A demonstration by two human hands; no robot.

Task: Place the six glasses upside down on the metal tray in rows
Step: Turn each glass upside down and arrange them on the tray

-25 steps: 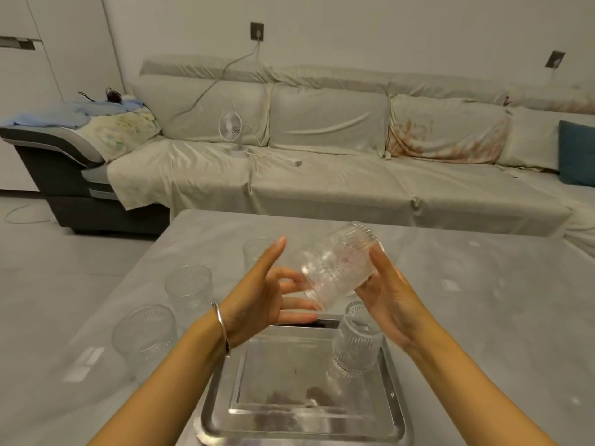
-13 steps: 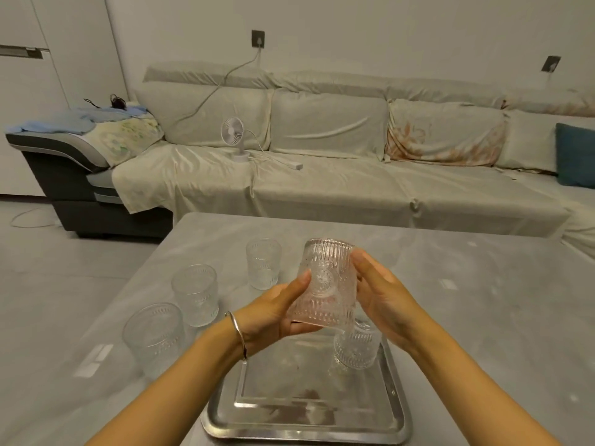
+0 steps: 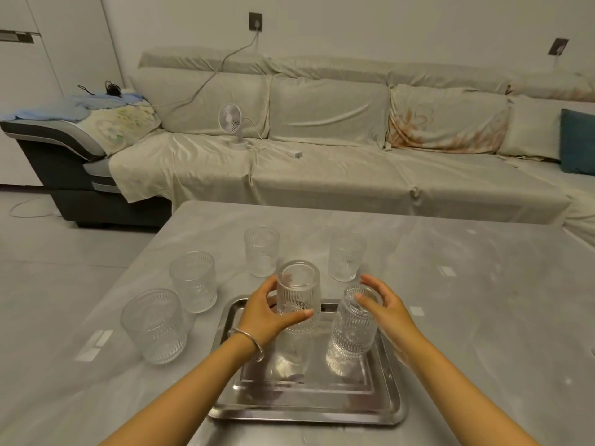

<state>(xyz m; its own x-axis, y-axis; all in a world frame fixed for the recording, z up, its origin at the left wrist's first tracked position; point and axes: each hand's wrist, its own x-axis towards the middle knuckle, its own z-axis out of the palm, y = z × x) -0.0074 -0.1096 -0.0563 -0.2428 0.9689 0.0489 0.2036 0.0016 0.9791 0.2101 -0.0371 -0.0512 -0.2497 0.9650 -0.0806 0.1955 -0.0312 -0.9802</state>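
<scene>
- The left hand [image 3: 269,313], a silver bangle [image 3: 249,341] sitting on its wrist, is wrapping thumb and fingers around an upside-down ribbed glass [image 3: 298,292] and holding it over the far left part of the metal tray [image 3: 306,410]; whether its rim is touching the tray I cannot tell.
- The right hand [image 3: 384,309] is hanging open with its fingers spread, its fingertips [image 3: 360,296] lying at the upturned base of a second inverted glass [image 3: 354,320], which is standing on the tray's right side, just beside the held one.
- The tray's polished floor is mirroring both glasses and the forearms.
- Four more glasses are standing upright on the grey table [image 3: 467,300], off the tray: the nearest glass [image 3: 154,326] and the next glass [image 3: 193,281] to the left, a far left glass [image 3: 261,251] and a far right glass [image 3: 347,256] beyond the tray's far edge.
- The table top is showing pale marbled streaks and soft reflections of light.
- Beyond it, a long sofa [image 3: 322,140] is stretching along the wall under a beige cover.
- A small white fan [image 3: 232,125] is sitting on the sofa seat, and a cable is running up to a wall socket [image 3: 255,21].
- A teal cushion [image 3: 578,141] is leaning at the sofa's right end, and blue cloth [image 3: 77,106] is lying on the left armrest.
</scene>
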